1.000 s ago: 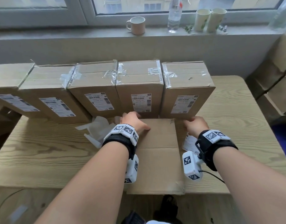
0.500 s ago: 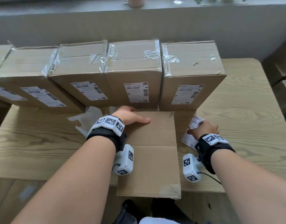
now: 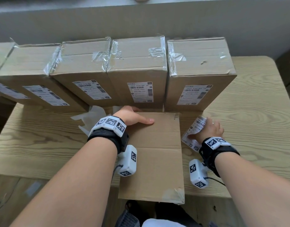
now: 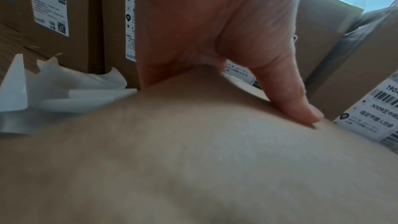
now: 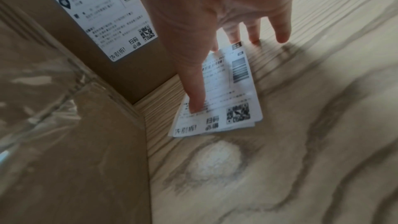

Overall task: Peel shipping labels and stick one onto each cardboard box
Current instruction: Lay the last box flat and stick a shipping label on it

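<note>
A plain cardboard box [image 3: 157, 161] with no label lies flat at the table's near edge. My left hand [image 3: 131, 116] holds its far left edge, thumb [image 4: 301, 105] pressed on the top face and fingers hidden behind the edge. To the right of the box, a small stack of shipping labels [image 3: 191, 142] lies on the table. My right hand [image 3: 209, 131] rests on it with straight fingers; in the right wrist view the thumb [image 5: 196, 91] presses on the top label [image 5: 232, 94]. Behind stand several boxes in a row, each with a label on its front, the rightmost [image 3: 200, 63] included.
Crumpled white backing sheets [image 3: 90, 117] lie left of my left hand, in front of the labelled boxes. The wooden table [image 3: 255, 128] stretches on to the right of the labels. The plain box overhangs the table's near edge. A grey wall runs behind the row.
My right hand left the plain box's far right corner and came down on the label stack. The left hand stayed on the box's far edge. The head view tilted downward.
</note>
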